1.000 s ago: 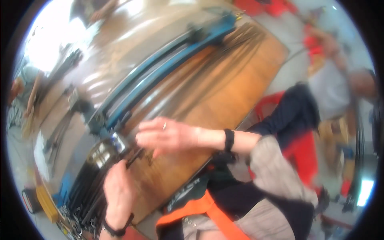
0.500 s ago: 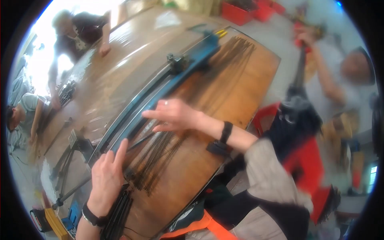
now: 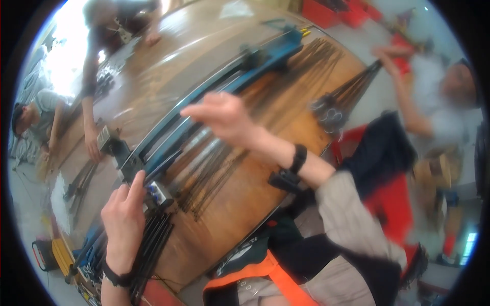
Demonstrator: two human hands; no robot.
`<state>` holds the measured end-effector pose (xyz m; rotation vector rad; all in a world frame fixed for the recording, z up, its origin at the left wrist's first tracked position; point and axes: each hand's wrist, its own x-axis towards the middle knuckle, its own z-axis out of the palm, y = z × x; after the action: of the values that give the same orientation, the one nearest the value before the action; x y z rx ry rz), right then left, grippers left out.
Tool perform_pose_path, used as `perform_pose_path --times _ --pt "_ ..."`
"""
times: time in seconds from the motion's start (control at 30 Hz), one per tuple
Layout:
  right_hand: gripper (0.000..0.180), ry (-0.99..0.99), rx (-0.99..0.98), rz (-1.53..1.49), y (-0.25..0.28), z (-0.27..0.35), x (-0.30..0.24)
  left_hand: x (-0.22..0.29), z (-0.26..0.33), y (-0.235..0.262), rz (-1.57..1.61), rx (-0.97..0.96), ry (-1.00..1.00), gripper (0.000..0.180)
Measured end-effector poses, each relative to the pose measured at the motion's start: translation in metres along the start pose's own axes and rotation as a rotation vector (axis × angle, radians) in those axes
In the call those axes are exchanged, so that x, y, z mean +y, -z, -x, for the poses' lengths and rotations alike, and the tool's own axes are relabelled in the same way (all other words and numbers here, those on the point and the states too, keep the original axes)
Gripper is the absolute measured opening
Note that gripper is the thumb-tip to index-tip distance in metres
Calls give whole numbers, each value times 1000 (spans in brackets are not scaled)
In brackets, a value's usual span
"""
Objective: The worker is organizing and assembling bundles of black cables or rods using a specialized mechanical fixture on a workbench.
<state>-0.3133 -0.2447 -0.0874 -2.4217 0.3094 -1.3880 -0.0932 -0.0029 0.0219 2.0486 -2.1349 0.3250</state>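
My left hand is at the near end of a long blue metal fixture. Its index finger stretches toward the fixture and the other fingers are partly curled. Beside that fingertip sits a metal block with blue round parts. Over the middle of the fixture is my right hand, index finger pointing left and the rest folded. Motion smears it, and its thumb side is hidden, so I cannot tell whether it holds anything. Long thin springs lie on the table alongside the fixture.
Black rods are bundled by my left wrist. A clamp-like block sits far along the fixture, on the wooden table. Two people work across the table at left. At right, another person holds a bundle of dark rods. Red bins stand behind.
My right hand has moved up and slightly right, with its fingers more folded. My left hand has shifted slightly left. The person at right has swung the rod bundle toward the table.
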Motion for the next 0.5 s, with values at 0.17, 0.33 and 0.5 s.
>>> perform_pose_path --times 0.17,0.33,0.5 --pt "18 -91 -97 -323 3 -30 2 -16 24 20 159 127 88 36" --pt "17 -114 -145 -314 -6 -50 -41 -19 48 40 164 104 221 37" --pt "18 231 63 -140 -29 -58 -67 -23 66 50 222 101 249 37"
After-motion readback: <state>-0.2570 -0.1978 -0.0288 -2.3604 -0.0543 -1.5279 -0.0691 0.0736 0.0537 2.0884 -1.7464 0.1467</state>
